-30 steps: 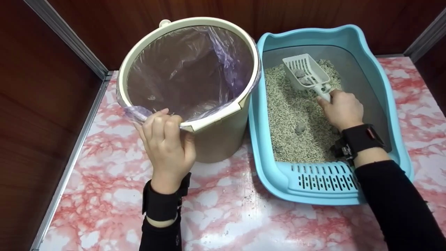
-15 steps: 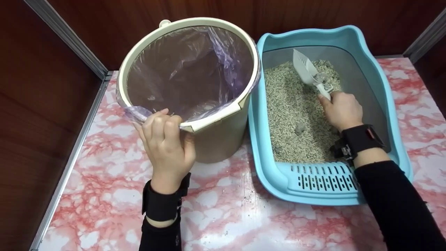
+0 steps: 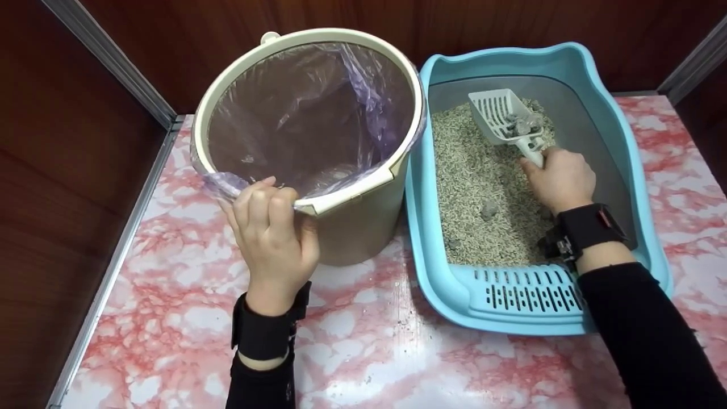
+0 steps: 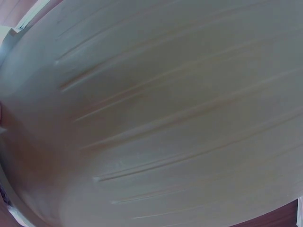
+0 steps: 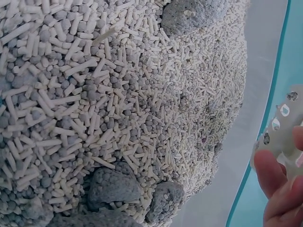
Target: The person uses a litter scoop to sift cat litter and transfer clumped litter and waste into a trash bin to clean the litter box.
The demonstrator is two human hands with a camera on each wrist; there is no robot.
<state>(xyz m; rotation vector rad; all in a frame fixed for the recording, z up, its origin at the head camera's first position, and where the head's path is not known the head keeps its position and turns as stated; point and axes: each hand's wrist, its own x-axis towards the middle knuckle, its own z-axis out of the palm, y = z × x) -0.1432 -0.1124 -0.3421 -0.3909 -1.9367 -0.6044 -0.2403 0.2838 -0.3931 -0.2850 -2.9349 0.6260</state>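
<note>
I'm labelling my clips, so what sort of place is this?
Probably an indoor cat-litter corner: a blue litter box with pellet litter, a slotted scoop bearing gray clumps, and a bag-lined bin beside the box.

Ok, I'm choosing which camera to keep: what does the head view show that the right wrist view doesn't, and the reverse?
Only the head view: the bin with its liner, the left hand gripping its rim, and lumps in the scoop.

Only the right wrist view: the litter close enough to tell stick-like grains from round ones.

Both: the right hand holding the scoop, clumps on the litter, and the blue tray.
</note>
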